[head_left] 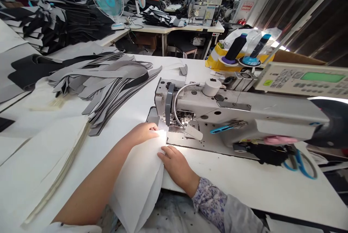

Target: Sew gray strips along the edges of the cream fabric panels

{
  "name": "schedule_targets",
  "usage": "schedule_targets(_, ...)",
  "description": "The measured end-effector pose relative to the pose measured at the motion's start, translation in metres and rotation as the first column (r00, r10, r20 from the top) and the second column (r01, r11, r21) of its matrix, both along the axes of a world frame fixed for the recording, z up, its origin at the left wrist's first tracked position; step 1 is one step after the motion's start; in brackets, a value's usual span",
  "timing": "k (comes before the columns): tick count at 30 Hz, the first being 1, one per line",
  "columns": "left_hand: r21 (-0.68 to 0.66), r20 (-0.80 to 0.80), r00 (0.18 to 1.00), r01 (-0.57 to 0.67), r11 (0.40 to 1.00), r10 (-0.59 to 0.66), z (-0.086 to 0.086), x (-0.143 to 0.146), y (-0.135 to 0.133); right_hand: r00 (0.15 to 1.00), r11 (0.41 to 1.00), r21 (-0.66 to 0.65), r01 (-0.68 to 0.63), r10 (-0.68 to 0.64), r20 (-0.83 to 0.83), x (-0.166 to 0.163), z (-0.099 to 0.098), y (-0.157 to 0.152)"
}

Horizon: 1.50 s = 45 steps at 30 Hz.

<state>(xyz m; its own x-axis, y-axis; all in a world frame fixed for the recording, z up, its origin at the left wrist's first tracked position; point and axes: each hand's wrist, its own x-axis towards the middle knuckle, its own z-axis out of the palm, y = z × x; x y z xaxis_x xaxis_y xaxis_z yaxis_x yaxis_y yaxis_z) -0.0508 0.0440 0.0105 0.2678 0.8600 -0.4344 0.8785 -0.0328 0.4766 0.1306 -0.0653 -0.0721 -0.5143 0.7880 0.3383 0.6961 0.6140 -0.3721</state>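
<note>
a layered white fabric sheet [137, 178] sits right up at the stitching end of the industrial sewing machine [217, 113], so the step in hand looks like running a seam along its edge, with the left hand [141, 134] curled over the top of the sheet and pinching it while the right hand [176, 166] lies flat on it, unclenched and pressing down. the next move seems to call for steady guiding of that edge, with open bench [244, 178] to the right of the hands, the stacked grey pieces [108, 88] off to the left, and the sheet's free end drooping over the bench's front edge.
</note>
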Motion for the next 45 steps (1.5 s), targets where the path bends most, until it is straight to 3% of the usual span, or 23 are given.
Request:
schedule_targets(5,0.063,-0.053,0.997,-0.060,0.996,0.063,-0.007,0.006,0.002,0.999,0.999,-0.037,0.037,-0.038,-0.029,-0.007,-0.003,-0.004)
schedule_targets(10,0.058,-0.004,0.999,-0.041,0.998,0.041,-0.009,0.002,0.002,0.999,0.999,0.036,-0.034,0.033,0.025,-0.008,0.000,-0.002)
schedule_targets(19,0.072,-0.103,0.993,-0.050,0.996,0.057,0.004,0.016,0.005,0.999,0.998,0.038,-0.040,0.039,0.032,-0.007,0.000,0.001)
schedule_targets(33,0.171,-0.189,0.976,0.145,0.975,-0.112,0.003,0.019,0.013,0.997,0.998,0.056,-0.034,0.031,0.065,-0.009,-0.002,0.003)
schedule_targets(39,0.173,-0.223,0.966,0.171,0.970,-0.131,0.004,0.022,0.014,0.996,0.997,0.068,-0.029,0.023,0.086,-0.009,0.001,0.003)
schedule_targets(45,0.225,-0.289,0.933,0.283,0.932,-0.213,0.000,0.028,0.022,0.994,0.999,0.032,-0.028,0.025,0.109,-0.011,-0.002,0.006)
